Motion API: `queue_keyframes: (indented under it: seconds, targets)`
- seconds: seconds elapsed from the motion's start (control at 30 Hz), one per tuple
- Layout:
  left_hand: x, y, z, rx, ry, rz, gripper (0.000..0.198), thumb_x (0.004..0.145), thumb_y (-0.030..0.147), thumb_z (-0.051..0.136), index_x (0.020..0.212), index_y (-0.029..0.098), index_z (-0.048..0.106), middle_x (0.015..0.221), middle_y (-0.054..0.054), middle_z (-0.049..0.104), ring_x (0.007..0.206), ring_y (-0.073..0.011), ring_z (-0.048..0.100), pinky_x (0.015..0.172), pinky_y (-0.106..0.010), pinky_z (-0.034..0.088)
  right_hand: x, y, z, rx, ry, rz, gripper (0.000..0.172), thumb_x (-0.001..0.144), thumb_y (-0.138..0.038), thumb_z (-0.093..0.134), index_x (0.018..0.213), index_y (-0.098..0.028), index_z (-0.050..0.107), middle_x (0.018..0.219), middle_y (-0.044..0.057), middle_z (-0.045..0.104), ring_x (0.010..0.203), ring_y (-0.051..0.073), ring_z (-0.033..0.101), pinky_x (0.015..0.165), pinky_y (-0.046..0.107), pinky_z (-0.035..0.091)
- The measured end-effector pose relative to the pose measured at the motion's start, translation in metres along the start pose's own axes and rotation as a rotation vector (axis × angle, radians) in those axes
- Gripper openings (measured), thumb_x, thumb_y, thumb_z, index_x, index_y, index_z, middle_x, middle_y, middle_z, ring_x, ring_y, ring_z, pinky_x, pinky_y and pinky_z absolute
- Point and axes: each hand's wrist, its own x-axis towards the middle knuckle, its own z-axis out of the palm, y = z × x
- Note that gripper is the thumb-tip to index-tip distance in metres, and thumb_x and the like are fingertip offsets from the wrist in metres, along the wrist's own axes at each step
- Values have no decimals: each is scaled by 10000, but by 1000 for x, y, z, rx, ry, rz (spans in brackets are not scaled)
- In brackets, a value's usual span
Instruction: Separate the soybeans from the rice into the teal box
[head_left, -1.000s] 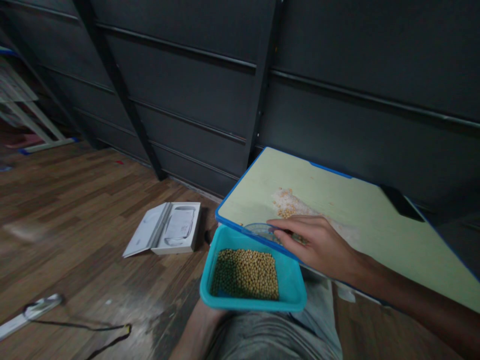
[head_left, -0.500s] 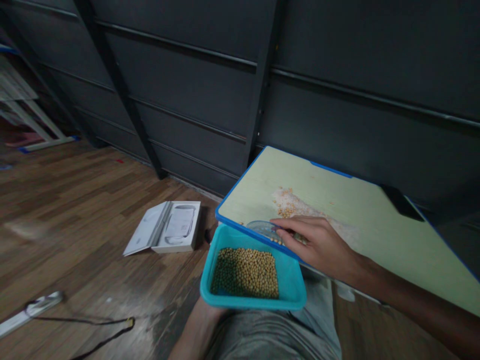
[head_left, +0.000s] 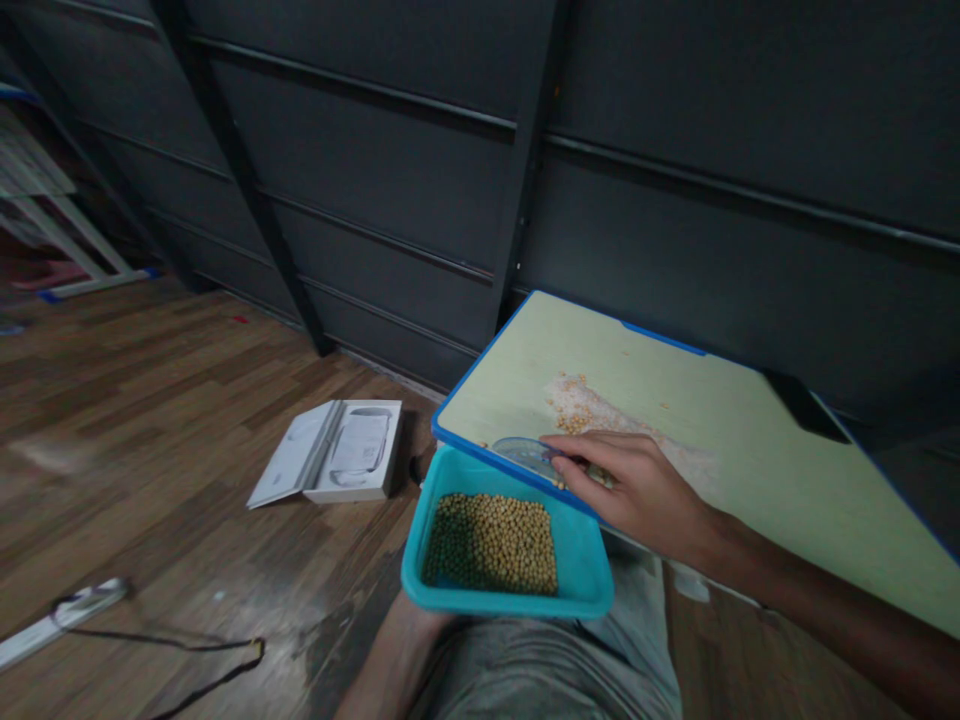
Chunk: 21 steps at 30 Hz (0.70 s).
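The right hand (head_left: pixel 637 485) grips a clear, round plastic disc (head_left: pixel 521 453) at a blue-rimmed, pale-yellow tabletop's edge; a turquoise plastic tub (head_left: pixel 517 604) sits just below, likely catching spills. From here, I can't see the left hand.

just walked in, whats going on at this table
A person's right hand grips a clear, round-edged piece at the near edge of the table. Below that edge, a turquoise tub holds many tan, bean-like pieces. Beyond the hand, a pale heap with yellow bits lies on the tabletop. The left hand is hidden, perhaps under the tub.
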Motion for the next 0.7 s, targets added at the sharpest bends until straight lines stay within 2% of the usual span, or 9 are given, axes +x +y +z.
queue_keyframes:
  seconds: [0.17,0.3,0.43,0.6,0.7]
  targets:
    - [-1,-1,3,122,-51,-16,680,978,398,292,404,290,639,598,-66,748,1167,-251,664,1097,-498,415,-2,-2,1,-7,4,-8,280,972,-254,557,1210,-246,704,1127,13,770,972,185,740,885,349,591]
    - [-4,-3,3,113,-59,2,687,975,355,287,378,283,620,701,-76,781,1184,-254,653,1088,-503,423,0,-2,1,-10,-9,-16,285,977,-256,547,1218,-261,700,1142,8,765,993,186,737,896,350,590]
    - [-6,-2,6,76,-5,-25,720,989,393,267,377,264,623,787,-100,795,1202,-280,640,1088,-532,421,6,0,1,-21,-27,-25,287,983,-250,539,1220,-247,699,1150,15,763,1005,185,734,905,344,584]
    - [-7,0,10,36,145,45,783,1007,342,153,438,232,679,787,-116,792,1144,-279,672,1060,-518,456,17,6,1,-58,8,8,274,966,-218,555,1190,-213,714,1134,39,768,983,198,739,900,355,580]
    - [-6,-1,6,26,142,51,777,1006,336,166,423,222,667,867,-131,796,1143,-292,671,1070,-524,446,24,6,2,-64,-5,17,277,961,-200,555,1185,-226,716,1135,38,768,969,201,742,868,351,585]
